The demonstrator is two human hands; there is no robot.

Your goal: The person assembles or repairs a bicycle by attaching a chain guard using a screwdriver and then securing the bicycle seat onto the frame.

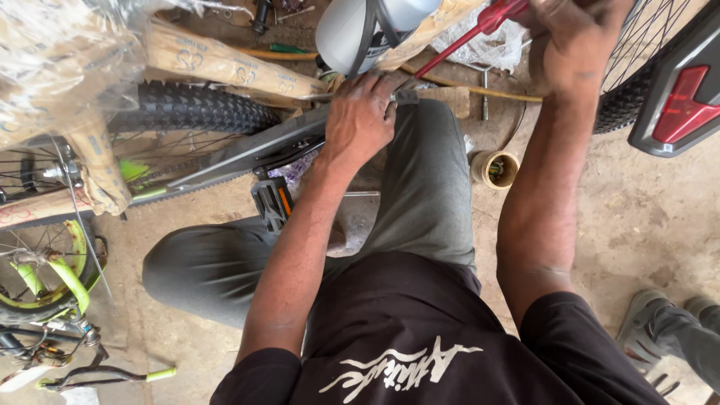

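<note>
My left hand (361, 114) presses on the grey chain guard (255, 147) of a bicycle, fingers curled over a small metal part near its upper end. My right hand (568, 41) grips a red-handled screwdriver (465, 39) whose shaft slants down toward the left hand. A knobby rear tyre (196, 105) sits behind the guard, and a black pedal (271, 201) with an orange reflector hangs below it. A grey and white bottle (364, 26) is mounted on the cardboard-wrapped frame (217, 61) above my left hand.
A second wheel (637, 75) and a dark mudguard with a red reflector (679, 94) stand at the right. A small lime-green bicycle (45, 277) lies at the left. A round tape roll (495, 169) rests on the concrete floor. Another person's foot (664, 330) is at lower right.
</note>
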